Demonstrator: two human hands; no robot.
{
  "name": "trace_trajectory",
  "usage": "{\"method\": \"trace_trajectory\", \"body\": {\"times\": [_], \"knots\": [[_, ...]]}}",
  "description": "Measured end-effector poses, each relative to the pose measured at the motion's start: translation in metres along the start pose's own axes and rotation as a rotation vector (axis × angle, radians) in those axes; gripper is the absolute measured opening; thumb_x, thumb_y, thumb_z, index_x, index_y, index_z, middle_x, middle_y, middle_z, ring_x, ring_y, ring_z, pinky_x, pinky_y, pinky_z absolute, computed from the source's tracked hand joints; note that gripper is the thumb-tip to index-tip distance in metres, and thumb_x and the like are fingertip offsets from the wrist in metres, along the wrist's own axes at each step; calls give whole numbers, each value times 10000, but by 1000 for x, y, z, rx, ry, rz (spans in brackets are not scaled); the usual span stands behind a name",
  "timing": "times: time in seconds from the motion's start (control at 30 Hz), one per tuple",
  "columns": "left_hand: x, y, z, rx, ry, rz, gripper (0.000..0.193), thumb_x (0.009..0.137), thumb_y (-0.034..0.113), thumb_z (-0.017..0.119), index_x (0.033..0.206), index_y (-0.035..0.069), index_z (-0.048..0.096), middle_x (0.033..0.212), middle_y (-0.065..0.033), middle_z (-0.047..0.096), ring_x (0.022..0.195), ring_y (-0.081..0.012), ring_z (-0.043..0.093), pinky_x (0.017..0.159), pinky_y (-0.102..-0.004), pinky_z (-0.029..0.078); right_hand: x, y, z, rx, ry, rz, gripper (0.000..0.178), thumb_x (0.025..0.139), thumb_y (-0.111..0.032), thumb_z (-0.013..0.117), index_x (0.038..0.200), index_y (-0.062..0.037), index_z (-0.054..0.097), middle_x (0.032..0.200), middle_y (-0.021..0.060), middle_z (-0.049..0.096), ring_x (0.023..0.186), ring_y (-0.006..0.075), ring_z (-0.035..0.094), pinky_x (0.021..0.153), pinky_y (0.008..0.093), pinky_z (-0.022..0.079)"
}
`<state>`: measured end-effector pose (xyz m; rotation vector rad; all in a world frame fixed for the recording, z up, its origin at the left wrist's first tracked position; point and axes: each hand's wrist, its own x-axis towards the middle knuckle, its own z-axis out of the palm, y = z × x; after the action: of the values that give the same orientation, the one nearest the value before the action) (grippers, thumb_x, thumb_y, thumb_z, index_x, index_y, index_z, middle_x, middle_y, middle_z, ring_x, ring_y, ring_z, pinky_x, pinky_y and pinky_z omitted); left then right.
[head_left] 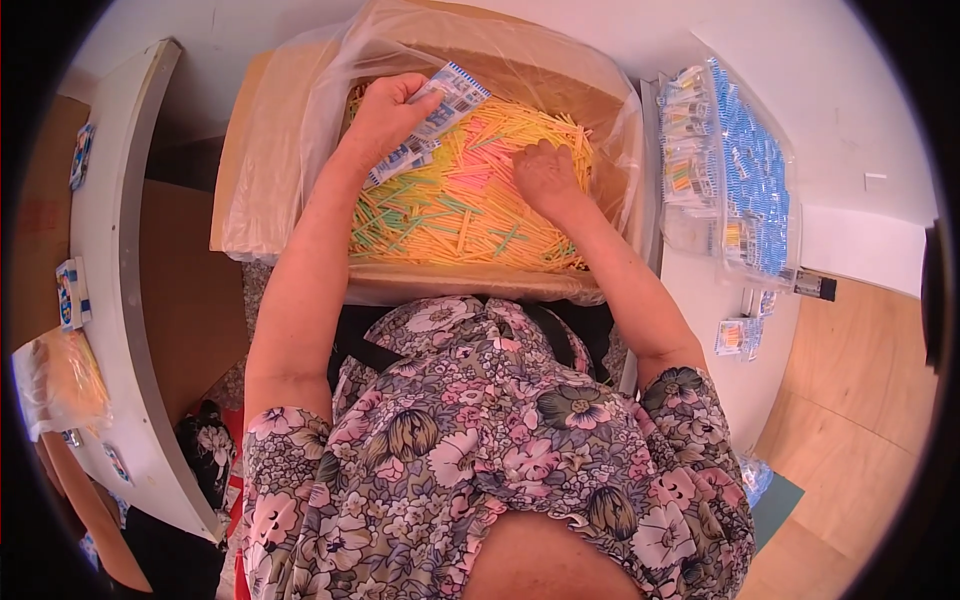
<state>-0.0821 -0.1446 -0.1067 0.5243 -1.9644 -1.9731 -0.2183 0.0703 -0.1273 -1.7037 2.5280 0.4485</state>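
Note:
Over the left part of a lined carton my left hand (392,112) grips a flat blue-and-white plastic packet (458,97), thumb on top. A second blue-and-white packet (405,160) hangs below it, near my wrist. My right hand (547,172) is down on the right side of a heap of thin sticks (450,225), coloured yellow, orange, pink and green. Its fingers curl downward and their tips are hidden, so what they hold cannot be made out. The carton (440,275) has a clear plastic liner (290,170) folded over its walls.
To the right, a clear plastic bin (690,225) holds many small blue packets; some packets (735,338) lie on the white surface below it. A white shelf edge (140,270) runs along the left. Beyond it are another person's arm (85,500) and a bag of orange sticks (70,380).

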Motion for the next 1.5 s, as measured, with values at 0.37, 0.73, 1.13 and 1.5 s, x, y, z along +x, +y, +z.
{"method": "trace_trajectory", "body": {"times": [0.37, 0.73, 1.13, 1.5], "knots": [[0, -11, -6, 42, 40, 44, 146, 880, 134, 584, 907, 1, 637, 761, 27, 616, 682, -24, 497, 615, -222, 425, 12, 35, -8, 1161, 35, 396, 168, 907, -148, 487, 816, -30, 564, 764, 99, 610, 717, 250, 616, 588, 386, 474], [1, -4, 0, -56, 54, 10, 153, 869, 126, 586, 913, -10, 641, 748, 29, 616, 671, -32, 501, 606, -230, 432, 65, 46, 12, 1639, -133, 550, 147, 903, -169, 527, 856, -36, 571, 734, 76, 592, 739, 218, 624, 588, 362, 487], [-4, 5, 2, -28, 20, 18, 144, 868, 117, 591, 894, -18, 633, 748, 19, 622, 668, -33, 509, 599, -231, 434, 20, 11, 11, 758, -131, 187, 341, 808, -244, 636, 954, 64, 614, 924, 255, 624, 877, 387, 599, 780, 414, 461], [-6, -3, -4, 25, 17, 8, 149, 861, 131, 595, 879, -13, 632, 741, 18, 613, 672, -34, 505, 598, -234, 431, 23, 13, -17, 1965, -268, 570, 169, 895, -197, 522, 896, -35, 571, 770, 120, 627, 643, 168, 594, 507, 287, 464]]}}
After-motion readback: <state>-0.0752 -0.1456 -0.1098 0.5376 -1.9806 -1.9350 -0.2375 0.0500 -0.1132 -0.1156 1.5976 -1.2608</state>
